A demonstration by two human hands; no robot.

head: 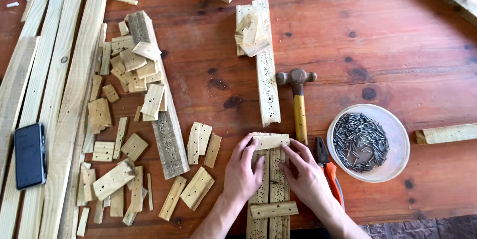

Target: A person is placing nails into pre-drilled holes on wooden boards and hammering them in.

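Observation:
Two narrow pale wood slats [271, 189] lie side by side, running toward me at the table's near edge. A short crosspiece [271, 141] lies over their far end and another crosspiece [274, 209] lies nearer me. My left hand [243, 169] rests on the left slat, its fingertips touching the far crosspiece. My right hand [305, 172] presses on the right slat, its fingers also reaching that crosspiece. Neither hand grips anything.
A claw hammer [298, 102] with a yellow handle and orange-handled pliers [329, 169] lie right of my hands. A white bowl [397, 164] holds several nails. Wood offcuts [131, 70] and long planks [54, 95] cover the left; a phone [30, 155] lies there.

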